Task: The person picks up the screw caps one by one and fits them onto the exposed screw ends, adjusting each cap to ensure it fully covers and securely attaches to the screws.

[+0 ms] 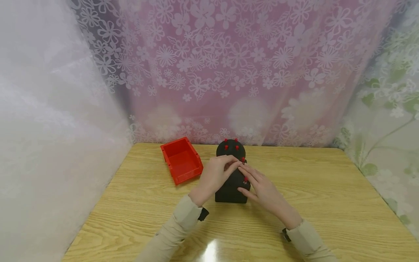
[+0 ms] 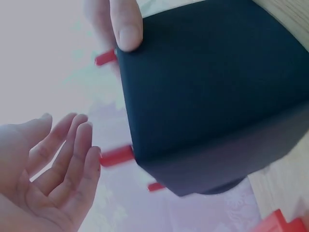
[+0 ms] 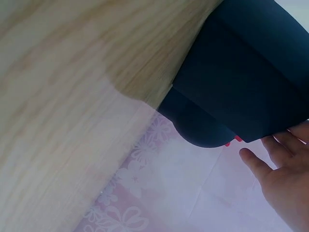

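Note:
A black box-like block (image 1: 231, 195) with a rounded far part stands on the table, with several short red pegs on it. My left hand (image 1: 212, 175) is over the block from the left, its thumb and index tips close together in the head view. In the left wrist view, the left hand (image 2: 58, 179) shows thumb and fingers apart, with a fingertip beside a red peg (image 2: 117, 156). My right hand (image 1: 266, 193) reaches in from the right with fairly straight fingers. Its thumb (image 2: 129, 36) rests on the block's edge near another peg (image 2: 106, 57). In the right wrist view, fingers (image 3: 277, 152) meet the block's edge.
A red open-topped bin (image 1: 184, 162) stands to the left of the block, near the back. The wooden table (image 1: 294, 174) reaches back to a floral curtain (image 1: 212, 72). Pale sheets (image 1: 49, 127) hang at both sides.

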Demonstrator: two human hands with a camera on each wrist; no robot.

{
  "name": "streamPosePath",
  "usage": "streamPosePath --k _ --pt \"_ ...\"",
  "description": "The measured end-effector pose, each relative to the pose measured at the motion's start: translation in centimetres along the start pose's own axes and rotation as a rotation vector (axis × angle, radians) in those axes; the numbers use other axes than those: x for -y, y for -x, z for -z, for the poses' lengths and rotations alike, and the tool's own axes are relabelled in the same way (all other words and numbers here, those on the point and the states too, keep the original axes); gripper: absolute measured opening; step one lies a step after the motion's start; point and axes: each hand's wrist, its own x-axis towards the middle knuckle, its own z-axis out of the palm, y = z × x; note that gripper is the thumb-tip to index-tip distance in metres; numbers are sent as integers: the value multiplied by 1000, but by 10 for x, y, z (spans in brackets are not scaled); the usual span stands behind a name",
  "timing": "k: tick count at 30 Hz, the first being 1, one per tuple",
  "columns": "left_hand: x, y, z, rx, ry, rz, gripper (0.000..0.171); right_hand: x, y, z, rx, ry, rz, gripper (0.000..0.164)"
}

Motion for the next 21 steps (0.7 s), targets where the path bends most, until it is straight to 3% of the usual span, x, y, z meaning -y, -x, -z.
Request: streamPosePath --k 6,15,21 --pt "15 9 5 -82 41 65 17 0 0 3 17 -33 -45 69" --pt "32 20 5 -112 105 151 18 2 0 12 86 -101 -140 80" --pt "36 24 9 -148 104 228 21 -1 -4 27 -17 -76 -126 74"
